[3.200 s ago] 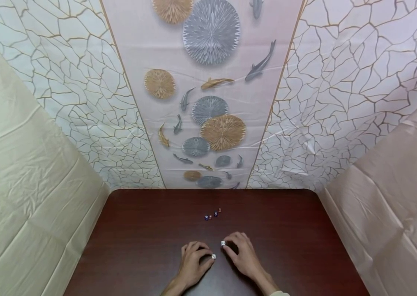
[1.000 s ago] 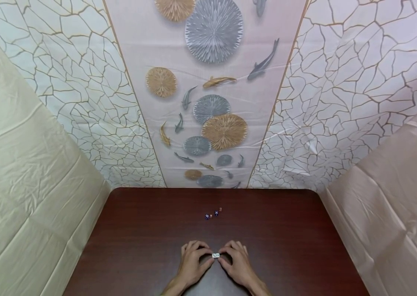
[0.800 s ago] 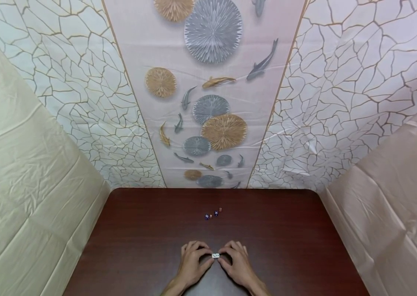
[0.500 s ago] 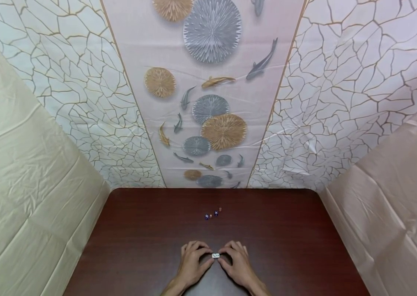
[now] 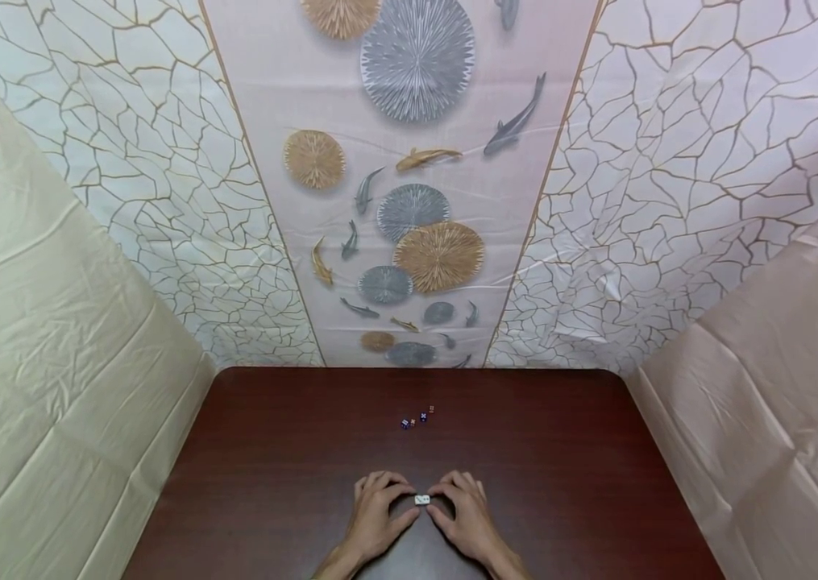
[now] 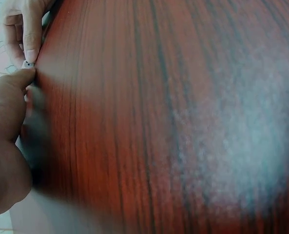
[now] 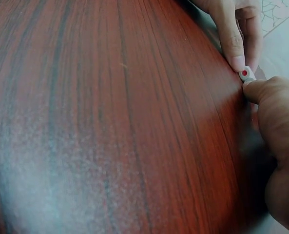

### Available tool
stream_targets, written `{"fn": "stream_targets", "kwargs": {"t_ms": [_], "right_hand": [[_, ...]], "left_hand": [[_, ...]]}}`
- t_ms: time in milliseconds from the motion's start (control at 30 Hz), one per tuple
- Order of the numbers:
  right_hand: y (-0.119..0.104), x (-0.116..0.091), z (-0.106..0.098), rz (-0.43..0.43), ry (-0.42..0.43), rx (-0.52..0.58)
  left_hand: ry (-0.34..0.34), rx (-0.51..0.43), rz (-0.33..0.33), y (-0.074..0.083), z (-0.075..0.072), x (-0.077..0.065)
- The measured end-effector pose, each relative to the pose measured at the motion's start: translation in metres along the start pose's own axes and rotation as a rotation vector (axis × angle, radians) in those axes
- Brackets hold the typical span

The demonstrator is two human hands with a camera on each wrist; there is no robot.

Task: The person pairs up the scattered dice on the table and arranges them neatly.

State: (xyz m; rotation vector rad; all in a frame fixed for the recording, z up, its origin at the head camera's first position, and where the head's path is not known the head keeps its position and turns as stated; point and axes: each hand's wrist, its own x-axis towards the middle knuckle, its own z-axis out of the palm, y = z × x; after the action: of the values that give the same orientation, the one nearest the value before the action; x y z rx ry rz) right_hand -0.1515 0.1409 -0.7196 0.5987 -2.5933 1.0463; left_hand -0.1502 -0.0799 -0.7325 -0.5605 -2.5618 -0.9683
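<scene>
Two white dice (image 5: 421, 499) sit side by side on the dark red-brown table, touching, between my two hands. My left hand (image 5: 376, 515) pinches the left die between thumb and forefinger, its other fingers bent. From the other side, my right hand (image 5: 468, 515) pinches the right die in the same way. In the right wrist view, a white die (image 7: 245, 74) shows a single red pip between the fingertips. The left wrist view has a white die (image 6: 28, 64) with dark pips, mostly covered by the thumb and fingers.
Beyond the hands lie two blue dice (image 5: 404, 424) and two smaller reddish dice (image 5: 432, 409), loosely in a slanting row. The table (image 5: 271, 451) meets a patterned cloth (image 5: 409, 354) at its back edge, and plain pale cloth (image 5: 742, 387) hangs at both sides.
Since the oldest frame, my right hand has brought its white die left and nearer, against the left one. Over the last second both hands and the dice stay almost still.
</scene>
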Motion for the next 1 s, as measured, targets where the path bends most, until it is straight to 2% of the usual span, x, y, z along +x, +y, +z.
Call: {"fn": "stream_targets", "kwargs": {"t_ms": [267,500,600,1000], "right_hand": [[0.003,-0.001,0.001,-0.034,0.024,-0.017],[0.003,-0.002,0.001,-0.050,0.041,-0.032],[0.003,-0.002,0.001,-0.060,0.048,-0.031],[0.005,-0.002,0.004,-0.066,0.052,-0.029]], "left_hand": [[0.046,-0.044,-0.044,0.002,-0.004,0.003],[0.136,-0.017,0.004,-0.006,-0.007,0.016],[0.127,-0.019,0.001,-0.009,-0.011,0.026],[0.046,-0.037,-0.085,-0.023,-0.025,0.063]]}}
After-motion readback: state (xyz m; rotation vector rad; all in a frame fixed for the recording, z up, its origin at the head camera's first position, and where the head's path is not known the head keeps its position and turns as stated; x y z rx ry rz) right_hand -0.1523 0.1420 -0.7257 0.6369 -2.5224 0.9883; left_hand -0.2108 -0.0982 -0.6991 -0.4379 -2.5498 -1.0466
